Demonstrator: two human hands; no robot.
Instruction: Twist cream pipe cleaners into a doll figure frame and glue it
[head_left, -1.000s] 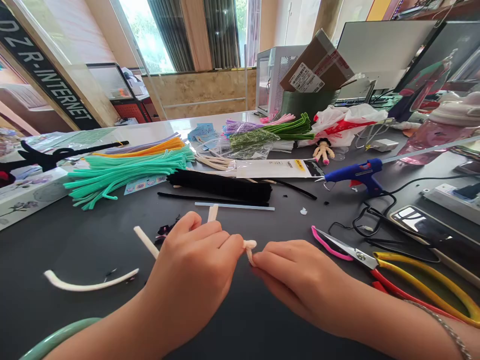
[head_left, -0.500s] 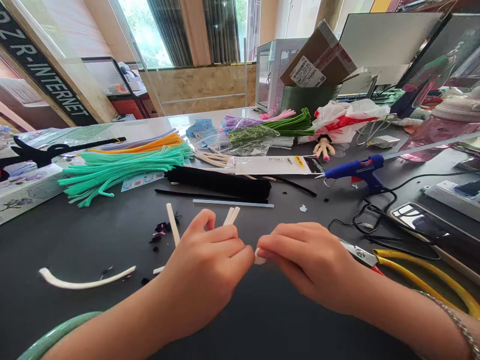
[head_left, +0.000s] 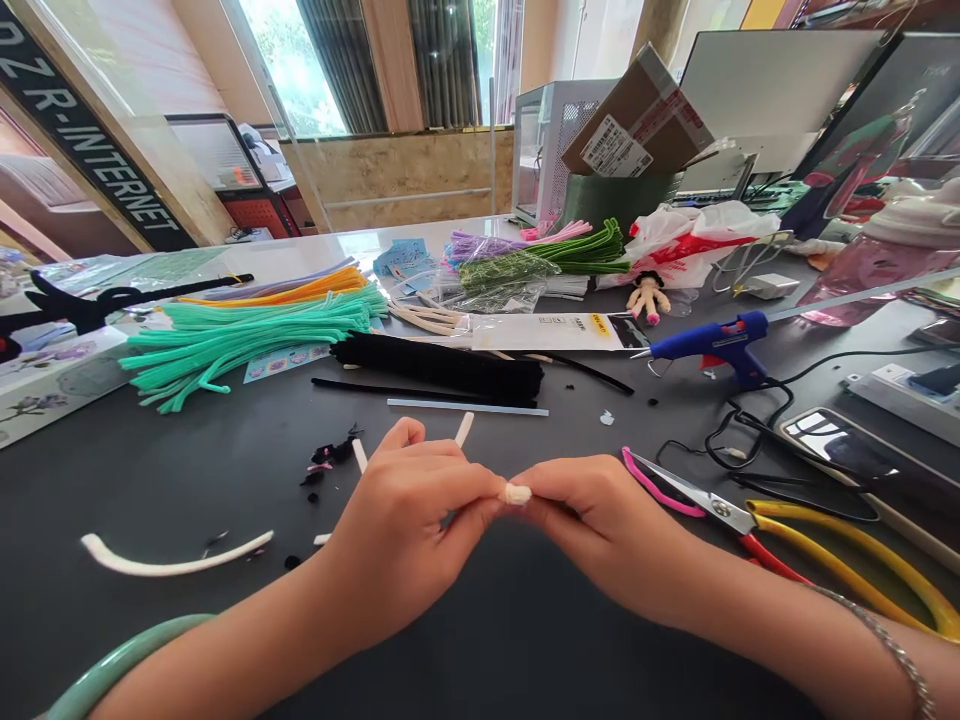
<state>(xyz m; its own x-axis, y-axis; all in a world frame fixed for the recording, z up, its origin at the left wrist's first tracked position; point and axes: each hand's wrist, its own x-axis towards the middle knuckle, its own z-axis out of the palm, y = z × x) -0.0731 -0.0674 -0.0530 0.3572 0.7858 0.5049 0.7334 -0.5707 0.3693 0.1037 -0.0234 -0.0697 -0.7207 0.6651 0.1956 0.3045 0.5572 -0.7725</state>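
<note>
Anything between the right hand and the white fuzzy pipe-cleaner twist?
Nothing visible: the right hand pinches the white fuzzy pipe-cleaner twist directly, meeting the left hand there. The pink-handled steel scissors lie beyond, apart from the twist.

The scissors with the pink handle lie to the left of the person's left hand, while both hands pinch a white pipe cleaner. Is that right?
Not quite: the head view shows the scissors to the right of the right hand, not left of the left hand. Both hands do pinch the white pipe cleaner.
</note>
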